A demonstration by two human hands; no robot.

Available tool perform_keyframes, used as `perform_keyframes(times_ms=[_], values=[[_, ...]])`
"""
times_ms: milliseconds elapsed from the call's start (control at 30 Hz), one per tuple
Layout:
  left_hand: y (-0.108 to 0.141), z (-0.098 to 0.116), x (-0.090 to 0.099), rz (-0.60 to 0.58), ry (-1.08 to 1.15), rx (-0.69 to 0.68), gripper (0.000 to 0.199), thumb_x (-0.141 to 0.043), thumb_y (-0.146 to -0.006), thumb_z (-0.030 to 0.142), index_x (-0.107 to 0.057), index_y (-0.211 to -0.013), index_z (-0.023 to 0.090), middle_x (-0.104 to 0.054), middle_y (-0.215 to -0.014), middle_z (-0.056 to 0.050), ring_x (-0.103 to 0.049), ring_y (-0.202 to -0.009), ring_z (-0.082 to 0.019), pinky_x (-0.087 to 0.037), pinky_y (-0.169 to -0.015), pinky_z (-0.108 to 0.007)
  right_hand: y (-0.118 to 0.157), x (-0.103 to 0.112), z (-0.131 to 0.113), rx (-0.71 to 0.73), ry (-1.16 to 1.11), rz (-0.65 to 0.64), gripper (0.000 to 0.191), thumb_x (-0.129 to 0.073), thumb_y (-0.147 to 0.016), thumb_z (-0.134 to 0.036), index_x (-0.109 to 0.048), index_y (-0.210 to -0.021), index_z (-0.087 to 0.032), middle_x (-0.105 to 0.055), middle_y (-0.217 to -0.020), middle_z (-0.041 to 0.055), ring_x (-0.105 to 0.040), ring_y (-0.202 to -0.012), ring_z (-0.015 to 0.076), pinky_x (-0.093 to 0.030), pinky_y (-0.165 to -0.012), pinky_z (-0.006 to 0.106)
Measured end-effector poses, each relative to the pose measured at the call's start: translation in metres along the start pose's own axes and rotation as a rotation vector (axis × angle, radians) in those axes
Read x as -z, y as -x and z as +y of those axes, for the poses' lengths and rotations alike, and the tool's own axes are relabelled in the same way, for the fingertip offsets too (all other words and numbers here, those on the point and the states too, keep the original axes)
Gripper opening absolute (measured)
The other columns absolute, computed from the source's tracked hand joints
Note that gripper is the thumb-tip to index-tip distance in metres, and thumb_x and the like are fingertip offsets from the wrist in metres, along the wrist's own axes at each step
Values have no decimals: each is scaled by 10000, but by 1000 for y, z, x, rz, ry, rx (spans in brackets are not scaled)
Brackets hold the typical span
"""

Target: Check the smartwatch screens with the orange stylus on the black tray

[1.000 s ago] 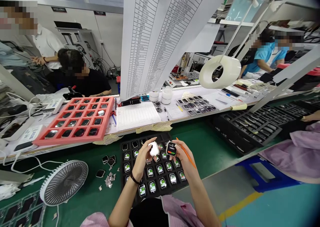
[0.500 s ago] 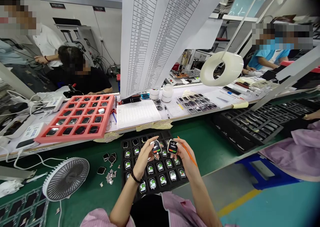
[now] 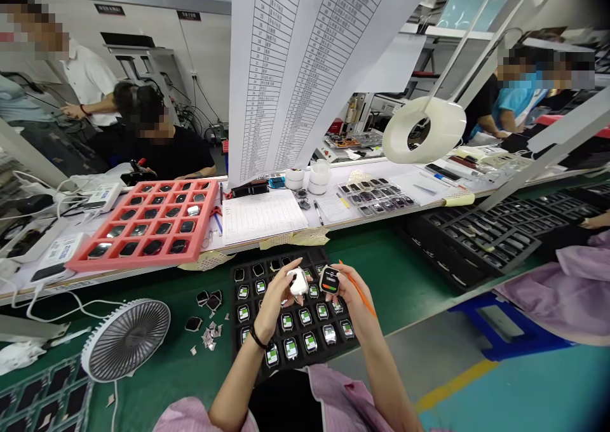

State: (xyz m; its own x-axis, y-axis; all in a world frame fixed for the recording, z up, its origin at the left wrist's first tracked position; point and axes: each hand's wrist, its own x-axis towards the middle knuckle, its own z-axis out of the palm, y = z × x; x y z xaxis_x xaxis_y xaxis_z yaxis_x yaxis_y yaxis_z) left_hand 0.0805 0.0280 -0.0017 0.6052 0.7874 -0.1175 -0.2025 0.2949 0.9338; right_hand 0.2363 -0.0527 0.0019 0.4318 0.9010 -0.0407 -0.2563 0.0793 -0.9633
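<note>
Over a black foam tray (image 3: 298,362) of lit watch faces, each of my hands holds a smartwatch without a strap. My left hand (image 3: 272,298) is closed on a smartwatch (image 3: 298,282) whose screen shows plain white. Between the fingers of my right hand (image 3: 358,298) is another smartwatch (image 3: 330,280), its dark screen carrying a small label and an orange-green band. An orange stick-like tool (image 3: 363,294), exact kind unclear, is tucked in the same right hand. Below, several watches (image 3: 305,317) in the tray show green and white screens.
A pink foam tray (image 3: 204,229) of watch faces lies on the shelf at left. Below it stand a round fan (image 3: 128,340) and loose dark watch parts (image 3: 193,323). A tape roll (image 3: 423,131) and paper lists (image 3: 281,70) hang ahead. Co-workers sit and stand beyond.
The left watch's screen has turned from dark with coloured bands to white. Both hands keep nearly the same place and hold. Co-workers in the background have shifted slightly.
</note>
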Motion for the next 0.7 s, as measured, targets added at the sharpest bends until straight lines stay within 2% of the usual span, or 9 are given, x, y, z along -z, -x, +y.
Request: perform_keyframes(times_ms=[167, 267, 400, 500, 700], values=[[0, 1, -1, 6, -26, 3, 571, -599, -795, 445, -497, -1298, 194, -667, -1002, -81, -527, -530, -78, -216, -433, -193, -1, 1, 2, 11, -4, 1, 210, -589, -856, -393, -598, -978, -222, -611, -670, -6, -585, -546, 153, -396, -494, 266], [0, -1, 0, 10, -20, -9, 549, -583, -820, 432, -484, -1307, 198, -665, -1004, -79, -526, -540, -73, -225, -441, -187, -2, 2, 3, 12, -4, 3, 211, -588, -855, -392, -599, -978, -221, -599, -672, -8, -585, -544, 151, -395, -491, 267], [0, -3, 2, -14, 27, -37, 514, -488, -879, 459, -476, -1315, 187, -658, -1011, -89, -549, -570, -90, -232, -443, -193, 0, 0, -1, 6, -12, -43, 231, -617, -837, -367, -587, -1023, -233, -622, -825, 18, -595, -591, 152, -416, -506, 277], [1, -3, 3, -9, 12, -33, 517, -505, -876, 450, -467, -1325, 198, -652, -1030, -85, -549, -581, -92, -237, -451, -197, 0, -1, -3, 20, 14, -104, 289, -655, -814, -323, -560, -1079, -259, -616, -956, 35, -608, -674, 164, -432, -524, 279], [3, 1, 2, 23, -51, -21, 526, -553, -850, 443, -474, -1325, 230, -638, -1065, -74, -530, -590, -90, -254, -463, -201, -2, -1, 0, 54, 60, -128, 322, -664, -808, -317, -531, -1099, -278, -607, -980, 36, -615, -704, 173, -443, -512, 276]])
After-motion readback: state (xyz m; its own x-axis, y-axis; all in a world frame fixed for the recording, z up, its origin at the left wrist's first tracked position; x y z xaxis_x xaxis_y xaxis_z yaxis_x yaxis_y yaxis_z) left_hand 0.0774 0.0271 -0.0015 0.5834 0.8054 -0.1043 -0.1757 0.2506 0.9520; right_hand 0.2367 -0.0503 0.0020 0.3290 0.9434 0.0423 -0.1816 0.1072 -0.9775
